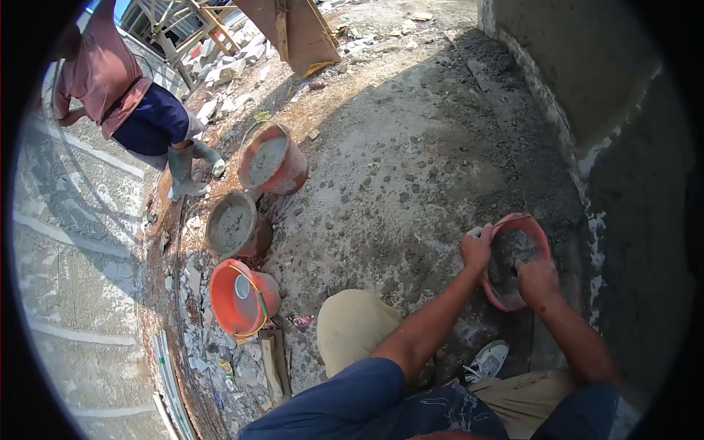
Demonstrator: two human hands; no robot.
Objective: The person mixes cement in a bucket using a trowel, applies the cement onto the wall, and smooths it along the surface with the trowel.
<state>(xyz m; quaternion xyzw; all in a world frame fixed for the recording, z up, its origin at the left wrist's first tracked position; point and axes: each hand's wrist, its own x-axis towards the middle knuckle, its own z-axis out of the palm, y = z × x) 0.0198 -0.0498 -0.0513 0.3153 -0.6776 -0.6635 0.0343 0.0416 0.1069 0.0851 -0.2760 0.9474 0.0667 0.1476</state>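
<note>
A reddish bucket with grey residue inside stands tilted near the wall at the right. My left hand is closed on its left rim. Inside the bucket's opening, at the right side, my right hand is closed around something dark that I cannot make out. Both forearms reach forward from my knees. To the left stand two buckets of grey mix, an upper one and a lower one, and below them an orange bucket with a yellow handle and a pale round thing inside.
A co-worker in boots stands at the upper left, beside the buckets. A plastered wall runs along the right. Rubble and a leaning board lie farther back. Wood pieces and pipes are at the lower left.
</note>
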